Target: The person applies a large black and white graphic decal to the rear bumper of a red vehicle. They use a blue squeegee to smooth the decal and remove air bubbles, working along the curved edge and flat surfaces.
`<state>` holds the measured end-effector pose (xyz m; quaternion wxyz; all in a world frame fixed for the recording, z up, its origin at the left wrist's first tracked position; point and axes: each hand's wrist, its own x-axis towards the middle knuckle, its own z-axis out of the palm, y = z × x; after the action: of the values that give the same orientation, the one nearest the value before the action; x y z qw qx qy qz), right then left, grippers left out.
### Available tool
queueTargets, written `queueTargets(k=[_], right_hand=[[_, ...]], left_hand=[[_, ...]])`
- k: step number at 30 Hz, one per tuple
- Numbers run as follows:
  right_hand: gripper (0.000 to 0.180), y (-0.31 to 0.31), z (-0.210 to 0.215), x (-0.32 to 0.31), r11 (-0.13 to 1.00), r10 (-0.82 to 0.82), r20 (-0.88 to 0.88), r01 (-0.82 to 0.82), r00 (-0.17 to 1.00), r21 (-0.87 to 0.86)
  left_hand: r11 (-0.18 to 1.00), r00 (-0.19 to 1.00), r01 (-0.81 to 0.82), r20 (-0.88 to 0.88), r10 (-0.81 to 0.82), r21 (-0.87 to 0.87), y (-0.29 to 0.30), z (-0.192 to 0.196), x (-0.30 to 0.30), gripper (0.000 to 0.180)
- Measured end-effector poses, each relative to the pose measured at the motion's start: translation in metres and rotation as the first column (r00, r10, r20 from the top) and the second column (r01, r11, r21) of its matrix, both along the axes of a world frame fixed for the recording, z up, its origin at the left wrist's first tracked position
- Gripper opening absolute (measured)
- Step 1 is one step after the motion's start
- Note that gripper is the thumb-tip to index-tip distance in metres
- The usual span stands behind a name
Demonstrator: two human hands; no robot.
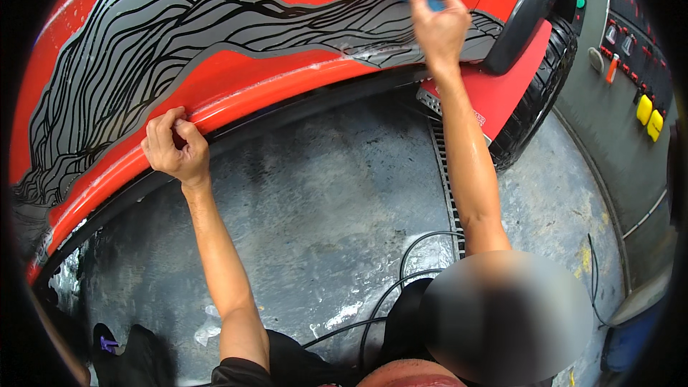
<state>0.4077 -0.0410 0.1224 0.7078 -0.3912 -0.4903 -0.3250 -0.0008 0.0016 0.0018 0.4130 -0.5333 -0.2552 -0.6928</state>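
Note:
The side of a red car (265,72) fills the upper part of the view. A grey decal with wavy black lines (165,21) runs along it. At the decal's right end, my right hand (439,21) grips a small blue pad (435,2) against the surface. Its fingers cover much of the pad, so its exact kind is unclear. My left hand (176,143) rests on the red sill below the decal, its fingers curled in with nothing visible in them. Whitish wet streaks (365,51) show near the decal's lower edge, left of my right hand.
A black tyre (537,93) with a red mud flap (505,86) stands right of my right forearm. Black hoses (387,301) lie on the wet grey floor (308,193) beside a drain grate (446,172). Tools hang on the right wall panel (638,50). A dark shoe (106,344) is at lower left.

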Motion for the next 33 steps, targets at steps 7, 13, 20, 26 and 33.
queueTargets(k=[7,13,20,26,33], right_hand=[[0.018,0.011,-0.027,-0.02,0.997,0.076,0.111,-0.079,0.991,0.026],[0.018,0.006,-0.017,0.013,1.0,-0.002,-0.16,0.001,0.987,-0.01],[0.012,-0.001,-0.024,-0.013,0.988,0.126,-0.211,-0.142,0.969,-0.066],[0.01,0.011,-0.051,-0.039,0.994,0.098,0.11,-0.102,0.989,0.032],[0.016,0.009,-0.062,-0.049,0.997,0.073,0.108,-0.069,0.991,-0.041]], left_hand=[[1.0,1.0,0.021,0.008,-0.02,-0.016,-0.002,0.0,-0.001,0.016],[0.999,0.999,0.045,0.016,-0.044,-0.003,0.003,0.003,0.007,0.019],[1.0,1.0,0.015,0.001,-0.015,-0.002,0.0,0.002,0.004,0.017],[1.0,1.0,0.023,0.007,-0.023,0.015,-0.001,0.003,0.003,0.021],[1.0,1.0,-0.004,-0.004,0.004,-0.009,0.0,0.002,0.003,0.015]])
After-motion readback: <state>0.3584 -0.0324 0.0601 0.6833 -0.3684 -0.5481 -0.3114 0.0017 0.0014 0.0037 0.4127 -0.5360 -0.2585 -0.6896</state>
